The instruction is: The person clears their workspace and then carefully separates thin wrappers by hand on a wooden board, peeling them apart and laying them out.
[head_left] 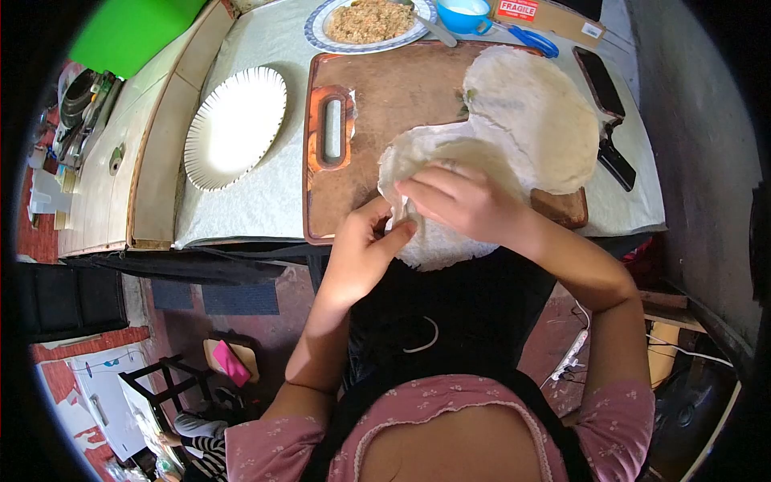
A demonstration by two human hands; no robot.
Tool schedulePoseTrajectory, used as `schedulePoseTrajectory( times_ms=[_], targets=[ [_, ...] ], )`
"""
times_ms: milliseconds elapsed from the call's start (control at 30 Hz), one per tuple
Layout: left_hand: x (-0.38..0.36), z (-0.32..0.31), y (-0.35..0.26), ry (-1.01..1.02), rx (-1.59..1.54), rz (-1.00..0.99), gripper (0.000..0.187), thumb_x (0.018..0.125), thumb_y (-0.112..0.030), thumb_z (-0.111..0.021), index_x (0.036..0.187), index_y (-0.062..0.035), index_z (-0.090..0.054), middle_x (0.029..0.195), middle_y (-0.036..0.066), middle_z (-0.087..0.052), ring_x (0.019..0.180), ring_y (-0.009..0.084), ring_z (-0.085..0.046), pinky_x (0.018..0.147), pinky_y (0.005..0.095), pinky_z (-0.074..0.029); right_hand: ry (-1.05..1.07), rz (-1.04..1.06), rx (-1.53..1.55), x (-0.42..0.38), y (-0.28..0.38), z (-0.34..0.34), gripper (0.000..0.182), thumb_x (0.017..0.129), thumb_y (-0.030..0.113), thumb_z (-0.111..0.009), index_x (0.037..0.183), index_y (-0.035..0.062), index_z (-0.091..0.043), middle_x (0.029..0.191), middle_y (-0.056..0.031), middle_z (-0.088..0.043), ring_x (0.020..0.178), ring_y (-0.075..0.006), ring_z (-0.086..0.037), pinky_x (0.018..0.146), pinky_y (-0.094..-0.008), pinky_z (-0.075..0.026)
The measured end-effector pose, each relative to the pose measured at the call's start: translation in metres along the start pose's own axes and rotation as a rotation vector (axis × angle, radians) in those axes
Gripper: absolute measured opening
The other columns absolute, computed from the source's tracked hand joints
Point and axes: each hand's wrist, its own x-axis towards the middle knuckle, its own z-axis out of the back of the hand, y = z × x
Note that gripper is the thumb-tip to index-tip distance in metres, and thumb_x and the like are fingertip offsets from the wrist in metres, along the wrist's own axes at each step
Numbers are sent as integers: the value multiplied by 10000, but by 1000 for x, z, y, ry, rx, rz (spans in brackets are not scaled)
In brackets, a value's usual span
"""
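Note:
A thin, round, off-white spring roll wrapper (462, 245) hangs over the near edge of the brown cutting board (369, 92). My left hand (361, 249) pinches its left edge between thumb and fingers. Right beside it, my right hand (466, 197) has its fingers bent together on the same sheet's upper left edge, where the wrapper is creased. More round wrappers (534, 112) lie at the right of the board, overlapping the handled one in this view.
Left of the board is a white fluted paper plate (237, 128). At the back stand a plate of chopped filling (365, 24) with a spoon, a blue cup (464, 14) and blue-handled scissors (534, 40). A phone (598, 80) on a black holder stands right. Someone's striped sleeve (209, 443) shows lower left.

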Motion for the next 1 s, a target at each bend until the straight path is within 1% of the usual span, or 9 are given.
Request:
schedulePoseTrajectory(
  times_ms=[100, 300, 400, 500, 600, 700, 800, 867, 1000],
  targets=[
    [0, 0, -6, -13, -19, 5, 180, 890, -98, -664, 1001, 40, -631, 730, 36, -590, 665, 67, -486, 564, 262, -391, -65, -227, 228, 1, -4, 0, 271, 749, 14, -731, 1016, 15, -686, 911, -100, -657, 792, -253, -663, 712, -337, -558],
    [5, 1, -21, -120, 127, 28, 192, 916, -108, -655, 1024, 52, -654, 646, -2, -568, 605, 43, -464, 524, 254, -374, -102, -212, 229, 5, 0, -4, 241, 778, 1, -706, 1013, 29, -663, 882, -105, -643, 775, -259, -651, 663, -353, -532],
    [11, -5, -13, -242, 94, -60, 195, 922, -106, -654, 1047, 43, -670, 633, -13, -556, 596, 30, -437, 509, 247, -356, -95, -356, 206, 12, 4, -3, 211, 819, 89, -708, 1008, 41, -626, 862, -107, -632, 810, -282, -641, 773, -401, -503],
    [9, -1, -8, -212, 150, -98, 190, 940, -107, -641, 1065, 31, -678, 644, -17, -556, 603, 25, -417, 509, 243, -344, 130, -429, 68, 14, 9, 4, 233, 851, 214, -704, 1000, 72, -595, 823, -107, -625, 833, -309, -627, 905, -449, -433],
    [5, -2, -6, -169, 139, -142, 185, 959, -105, -623, 1083, 22, -678, 684, -25, -574, 625, 26, -423, 529, 239, -352, 168, -272, -28, 20, -2, 15, 228, 865, 289, -689, 947, 92, -610, 772, -101, -626, 822, -307, -627, 976, -460, -376],
    [2, -5, -13, -166, 7, -100, 194, 973, -99, -607, 1112, 22, -670, 768, -23, -614, 699, 26, -475, 602, 218, -398, 138, -157, 21, 19, -12, 20, 210, 868, 270, -686, 872, 71, -618, 718, -100, -615, 821, -303, -622, 963, -443, -404],
    [-1, -5, -19, -158, -164, -89, 227, 980, -98, -601, 1166, 26, -642, 852, -14, -639, 790, 30, -513, 694, 201, -428, 213, -375, 116, 23, -8, 43, 226, 872, 256, -682, 814, 45, -622, 739, -116, -617, 828, -321, -617, 951, -435, -425],
    [-3, -4, -27, -121, -267, -66, 251, 984, -100, -598, 1197, 32, -619, 907, -3, -650, 843, 38, -525, 749, 198, -437, 93, -410, 109, 19, -7, 45, 221, 871, 237, -686, 808, 37, -620, 746, -127, -613, 806, -330, -612, 920, -428, -438],
    [5, -2, -29, -95, -51, -113, 265, 984, -98, -594, 1220, 24, -599, 944, 16, -649, 848, 54, -538, 744, 212, -444, 14, -335, 210, 16, -8, 45, 226, 853, 223, -723, 817, 27, -616, 745, -137, -605, 757, -334, -596, 870, -419, -443]
  ],
)
